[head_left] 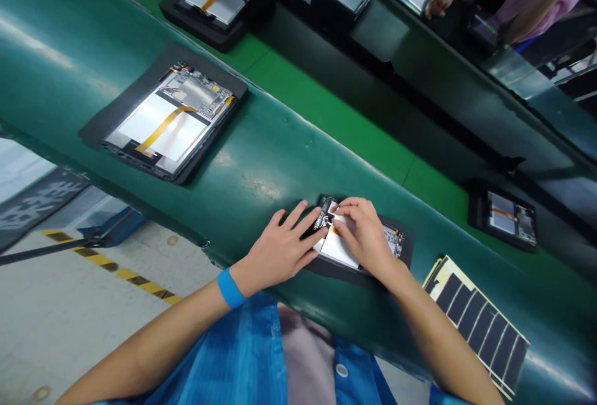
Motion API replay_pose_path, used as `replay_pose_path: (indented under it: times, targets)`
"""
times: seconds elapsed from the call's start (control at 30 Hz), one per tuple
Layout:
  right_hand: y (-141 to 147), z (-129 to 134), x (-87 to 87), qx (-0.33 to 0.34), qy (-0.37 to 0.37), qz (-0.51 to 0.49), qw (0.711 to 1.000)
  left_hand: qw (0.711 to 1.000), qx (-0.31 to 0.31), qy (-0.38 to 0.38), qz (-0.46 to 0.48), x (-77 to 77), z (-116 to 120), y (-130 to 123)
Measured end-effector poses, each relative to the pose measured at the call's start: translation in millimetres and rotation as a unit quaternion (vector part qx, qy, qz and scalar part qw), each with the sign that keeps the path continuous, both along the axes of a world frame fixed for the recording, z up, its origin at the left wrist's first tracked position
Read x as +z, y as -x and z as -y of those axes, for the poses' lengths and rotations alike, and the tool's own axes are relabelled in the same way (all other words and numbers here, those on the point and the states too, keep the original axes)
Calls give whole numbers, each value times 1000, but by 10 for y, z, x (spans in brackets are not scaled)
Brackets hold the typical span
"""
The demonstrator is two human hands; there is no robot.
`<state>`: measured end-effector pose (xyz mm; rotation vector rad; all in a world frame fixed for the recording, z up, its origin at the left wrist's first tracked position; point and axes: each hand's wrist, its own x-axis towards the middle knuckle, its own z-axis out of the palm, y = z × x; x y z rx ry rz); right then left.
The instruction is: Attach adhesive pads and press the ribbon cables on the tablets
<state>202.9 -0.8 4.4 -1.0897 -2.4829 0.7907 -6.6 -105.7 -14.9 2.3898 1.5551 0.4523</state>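
Your open tablet (338, 249) lies on a dark pad on the green desk (289, 144), between its near and far edges. Your left hand (282, 249) has its fingers spread, the tips at the tablet's left end. Your right hand (366, 234) bends over the middle with thumb and forefinger drawn together; you cannot tell whether they grip anything. To your left, bare desk separates you from a second open tablet (163, 128). On your right, a sheet of black strips (480, 324) takes up room just beside your forearm.
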Motion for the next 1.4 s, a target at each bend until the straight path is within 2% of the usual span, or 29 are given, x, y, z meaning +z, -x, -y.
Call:
replay_pose_path:
  times: [0.1,0.23,0.37,0.47,0.6,0.77,0.87,0.97,1.0,1.07,1.13,1.27,1.4]
  targets:
    - [-88,16,23,-58,-39,-29,997,1000,-3,-1,-6,20,-5,-7]
    - [-285,184,30,-64,-81,-30,994,1000,2,3,-13,24,-16,-22]
    - [-509,459,-42,-47,-100,-18,994,998,10,5,-55,15,-11,-67]
    - [-637,627,-102,0,-121,20,993,996,19,2,-91,7,11,-132]
    - [-712,755,-169,67,-162,126,976,994,25,-7,-105,-18,13,-193]
    - [-724,837,-274,75,-191,189,960,993,79,-34,-81,-90,0,-89]
    - [-739,665,-342,71,-202,201,956,989,109,-60,-75,-128,44,31]
    - [-712,181,-367,19,-204,205,957,988,107,-84,-69,-136,101,97]
    - [-683,-15,-360,-22,-200,201,959,988,103,-91,-68,-135,114,104]
    - [-589,-358,-335,-176,-189,175,950,987,99,-104,-71,-140,127,112]
    - [-458,-549,-328,-227,-194,152,942,985,103,-119,-73,-175,127,126]
    - [-220,-502,-444,-182,-186,117,958,981,111,-135,-79,-358,104,182]
    - [-185,-416,-578,-196,-174,78,962,976,111,-143,-119,-578,73,212]
